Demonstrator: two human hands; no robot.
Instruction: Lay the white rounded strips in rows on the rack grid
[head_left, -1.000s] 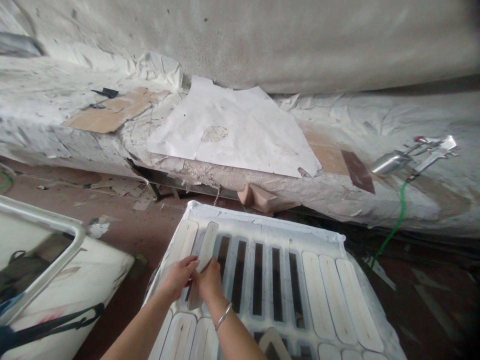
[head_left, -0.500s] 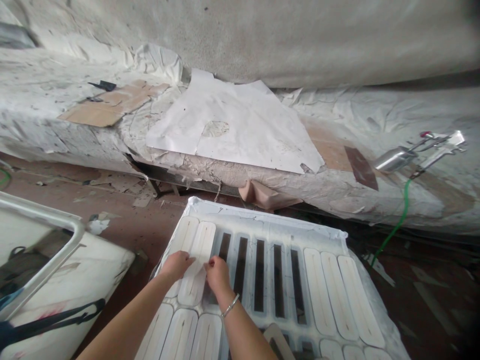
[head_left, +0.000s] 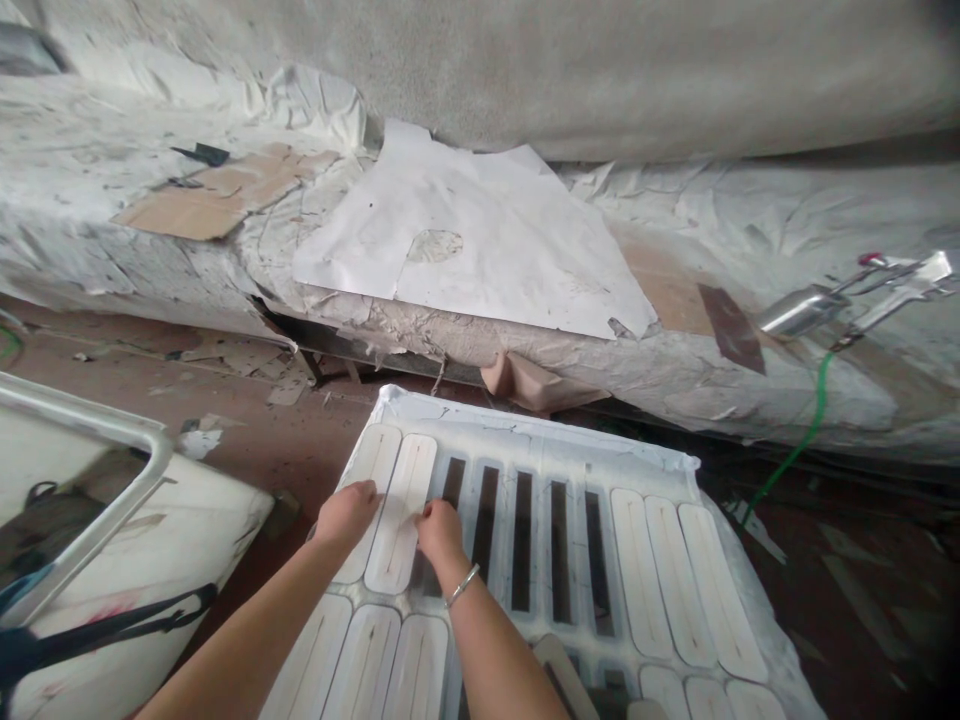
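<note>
A pale rounded strip piece [head_left: 401,520] lies on the white-covered rack [head_left: 540,435], second from the left in the upper row. At its left side is my left hand [head_left: 346,515], fingers curled together near its edge. My right hand [head_left: 439,530], with a silver bracelet on the wrist, is closed at the strip's right edge. Whether either hand grips anything is too small to tell. Several similar strips lie to the left, below and at the right [head_left: 697,580]. Dark slots [head_left: 523,540] show between them.
A paper sheet [head_left: 472,240] lies on the covered bench beyond the rack. A silver spray gun [head_left: 862,295] with a green hose [head_left: 806,440] rests at its right. At the left stands a white bin [head_left: 202,500] with a dark strap [head_left: 120,635].
The view has shifted slightly. My left hand has moved a little left, away from the strip's middle, and my right hand stays at its right edge.
</note>
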